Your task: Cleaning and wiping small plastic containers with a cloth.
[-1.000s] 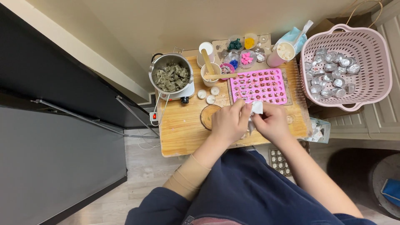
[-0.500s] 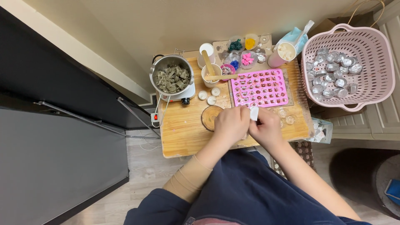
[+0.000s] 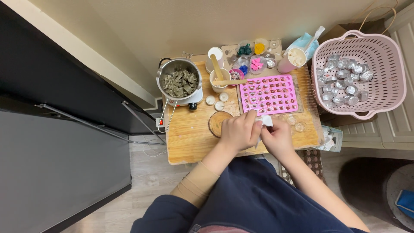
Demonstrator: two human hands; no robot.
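Observation:
Both hands meet over the front of a small wooden table [image 3: 189,138]. My left hand [image 3: 238,131] and my right hand [image 3: 278,137] pinch a small white piece [image 3: 266,120] between them, just below a pink silicone mould [image 3: 269,93] whose many small cavities hold dark bits. A round wooden coaster [image 3: 216,121] lies partly under my left hand. Two clear little cups [image 3: 296,123] sit to the right of my right hand.
A steel pot [image 3: 179,82] of greenish chunks sits on a small hot plate at the back left. A white cup with wooden sticks [image 3: 219,78], small colour pots [image 3: 252,58] and a white cup [image 3: 293,58] stand behind the mould. A pink basket [image 3: 360,73] of foil cups stands right.
Both hands have stayed together at the table's front, shifting slightly while working the small white piece. Nothing else on the table has moved.

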